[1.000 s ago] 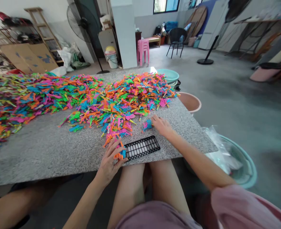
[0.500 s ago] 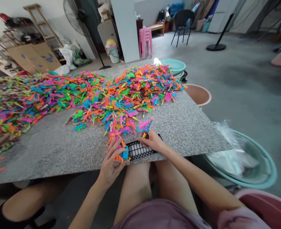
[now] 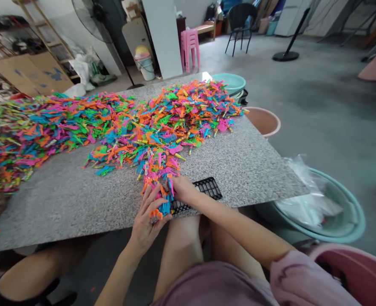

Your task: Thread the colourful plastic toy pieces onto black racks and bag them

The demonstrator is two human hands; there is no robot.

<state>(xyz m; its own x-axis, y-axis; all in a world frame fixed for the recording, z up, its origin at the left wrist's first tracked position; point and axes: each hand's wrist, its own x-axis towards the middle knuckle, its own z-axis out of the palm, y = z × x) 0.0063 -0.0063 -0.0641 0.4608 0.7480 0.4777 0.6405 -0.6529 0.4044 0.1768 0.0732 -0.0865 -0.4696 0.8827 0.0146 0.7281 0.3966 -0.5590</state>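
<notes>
At the near edge of the granite table (image 3: pixel 63 199), the left hand (image 3: pixel 148 216) grips a small bunch of blue and orange plastic pieces (image 3: pixel 162 208) in closed fingers. The right hand (image 3: pixel 183 190), fingers pinched on a piece, meets it at the left end of the black grid tray (image 3: pixel 207 189). The big colourful pile (image 3: pixel 137 123) lies farther back.
</notes>
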